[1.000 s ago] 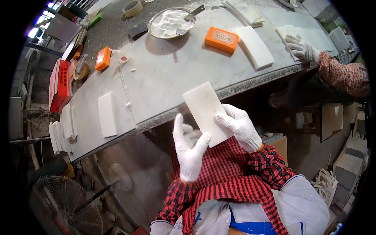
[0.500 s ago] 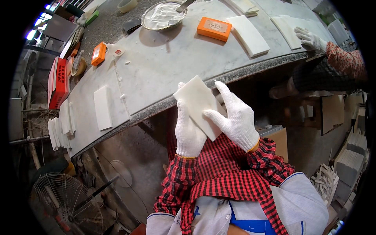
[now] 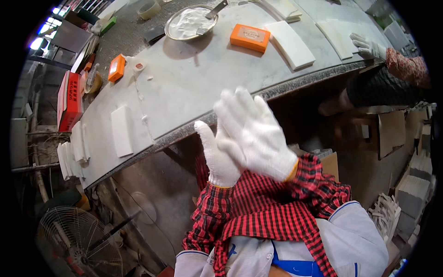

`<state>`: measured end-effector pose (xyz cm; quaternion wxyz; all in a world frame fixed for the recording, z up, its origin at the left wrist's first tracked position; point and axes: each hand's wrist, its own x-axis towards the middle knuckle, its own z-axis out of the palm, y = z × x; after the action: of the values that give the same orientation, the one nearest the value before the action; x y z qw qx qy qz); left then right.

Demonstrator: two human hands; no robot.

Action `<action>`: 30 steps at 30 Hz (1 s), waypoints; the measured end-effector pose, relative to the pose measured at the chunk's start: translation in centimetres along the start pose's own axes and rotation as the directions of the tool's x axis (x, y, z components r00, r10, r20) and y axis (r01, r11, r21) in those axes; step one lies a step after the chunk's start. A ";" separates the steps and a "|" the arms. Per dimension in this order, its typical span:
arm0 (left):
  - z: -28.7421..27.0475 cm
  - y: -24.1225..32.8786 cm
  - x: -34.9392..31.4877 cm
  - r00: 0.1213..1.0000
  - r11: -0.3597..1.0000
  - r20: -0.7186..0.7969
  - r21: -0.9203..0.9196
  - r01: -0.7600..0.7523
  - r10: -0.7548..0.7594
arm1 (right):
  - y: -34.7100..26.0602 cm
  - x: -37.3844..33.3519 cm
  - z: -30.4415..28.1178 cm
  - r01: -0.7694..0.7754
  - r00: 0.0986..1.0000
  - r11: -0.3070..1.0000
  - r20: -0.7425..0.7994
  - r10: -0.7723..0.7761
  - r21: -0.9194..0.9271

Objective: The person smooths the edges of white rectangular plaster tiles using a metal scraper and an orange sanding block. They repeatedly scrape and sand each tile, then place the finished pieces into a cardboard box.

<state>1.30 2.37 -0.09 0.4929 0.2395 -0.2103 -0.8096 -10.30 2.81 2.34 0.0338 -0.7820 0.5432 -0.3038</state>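
Observation:
My gloved right hand [image 3: 256, 136] lies flat across my left hand, its fingers stretched up and to the left, slightly blurred. My gloved left hand [image 3: 221, 150] is below it; its thumb sticks up on the left, while its fingers are hidden behind the right. A white tile held earlier does not show here; whether it lies between the palms I cannot tell. Just beyond the hands is the marble bench top [image 3: 184, 87]. On it are an orange hand pad [image 3: 249, 38] and white rectangular tiles [image 3: 290, 46].
A metal bowl of white paste [image 3: 187, 23] with a scraper [image 3: 216, 9] stands at the back. Another white tile [image 3: 122, 132] and a smaller orange box [image 3: 116, 68] lie left. A co-worker's gloved hand [image 3: 369, 47] rests far right. A fan [image 3: 80, 242] stands lower left.
My right hand has swung left and flattened over my left hand. The white tile, plainly visible between both hands earlier, is now out of sight.

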 end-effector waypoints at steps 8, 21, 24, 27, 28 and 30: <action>-2.7 3.3 3.8 0.978 0.969 0.048 -0.154 -0.195 0.205 | 1.0 -5.9 -3.7 -0.017 0.973 0.978 0.227 -0.031 0.206; -1.2 1.8 5.5 0.984 0.985 0.030 -0.020 -0.172 0.173 | 2.3 -2.4 -0.3 -0.324 0.944 0.885 0.059 0.323 0.335; -1.2 2.1 5.4 0.994 0.994 0.031 0.033 -0.109 0.108 | 3.0 -2.1 0.2 -0.360 0.931 0.816 0.117 0.345 0.452; -0.3 2.0 5.1 0.989 0.995 -0.115 -0.024 -0.097 0.093 | 3.0 -2.2 0.1 -0.377 0.922 0.776 0.128 0.365 0.506; -0.3 1.9 5.2 0.991 0.995 -0.088 -0.005 -0.097 0.097 | 3.0 -2.3 0.1 -0.385 0.918 0.768 0.126 0.376 0.513; -0.4 1.8 5.2 0.994 0.994 -0.034 0.036 -0.103 0.104 | 2.9 -2.4 0.0 -0.373 0.922 0.782 0.107 0.372 0.500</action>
<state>0.75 -3.13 -0.32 0.5336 0.2509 -0.2273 -0.7750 -13.27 3.71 0.18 0.2997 -0.6221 0.5866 -0.4231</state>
